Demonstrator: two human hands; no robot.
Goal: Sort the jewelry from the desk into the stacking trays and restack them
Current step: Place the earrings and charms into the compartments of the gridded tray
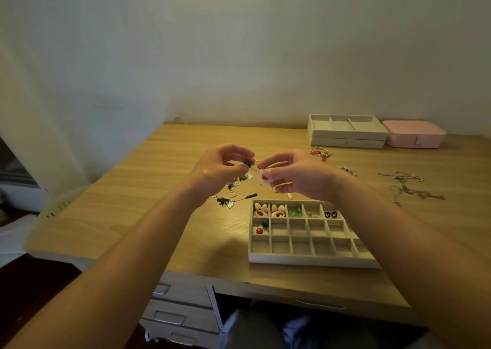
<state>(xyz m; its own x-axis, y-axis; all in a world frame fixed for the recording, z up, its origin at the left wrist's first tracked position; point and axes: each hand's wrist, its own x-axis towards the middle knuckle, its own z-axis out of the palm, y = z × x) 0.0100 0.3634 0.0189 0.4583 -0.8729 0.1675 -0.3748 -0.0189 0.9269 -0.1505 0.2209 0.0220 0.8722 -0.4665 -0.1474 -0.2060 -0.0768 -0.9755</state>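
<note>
Curtain fabric [66, 104], pale and sheer, hangs at the left against a plain wall [265, 43]. Beside it stands a light wood-grain surface [148, 215] with a grey drawer unit [180, 311] under its front edge. A small heap of loose earrings [227, 201] lies near the middle of the surface, just left of a beige compartment tray [305, 259] near the front edge. The tray's far row holds white and pink pieces [268, 210], green beads [295, 212] and a dark pair [330, 214]. The leftmost cell of its middle row holds a blue-and-red beaded earring [261, 227]. At the back right, two stacked trays [345, 136] stand against the wall, with a pink jewelry box [414, 134] just beside them. A red-beaded bracelet [320, 154] lies in front of the stack, and tangled silver chains [406, 186] lie farther right.

Both hands hover above the heap. The left hand [220, 170] pinches a blue bead [248, 163] between thumb and fingertips. The right hand [295, 177], fingers curled, pinches a white flower charm [263, 177] bearing a red bead. A short glinting link shows between bead and charm.
</note>
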